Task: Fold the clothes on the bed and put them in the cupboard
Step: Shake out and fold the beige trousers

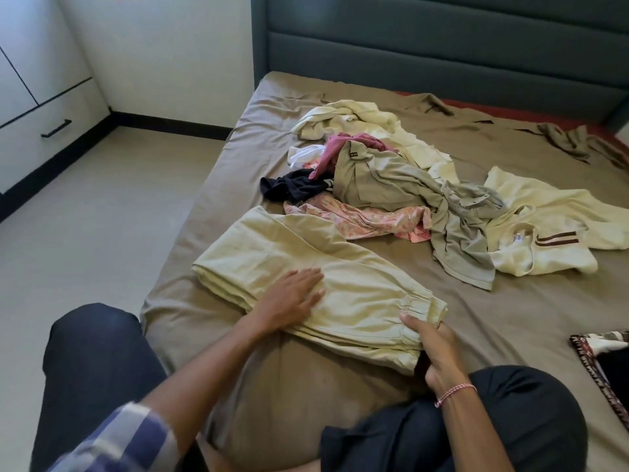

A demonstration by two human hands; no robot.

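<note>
Pale yellow trousers [306, 267] lie folded lengthwise on the brown bedsheet [442, 318], near the bed's front corner. My left hand [292, 298] rests flat on their middle, fingers straight. My right hand [432, 349] grips the elastic waistband end, thumb on top and fingers curled under the cloth. Behind them lies a heap of unfolded clothes: an olive shirt [401, 185], a pink floral garment [367, 219], a maroon piece [343, 148], a black piece [292, 187], and cream shirts [544, 226].
White cupboard [34, 107] with a black-handled drawer stands at the left wall, across a strip of beige floor [102, 216]. A padded grey headboard [442, 46] closes the far side. A patterned cloth [599, 356] lies at the right edge. My knees in dark trousers frame the bed corner.
</note>
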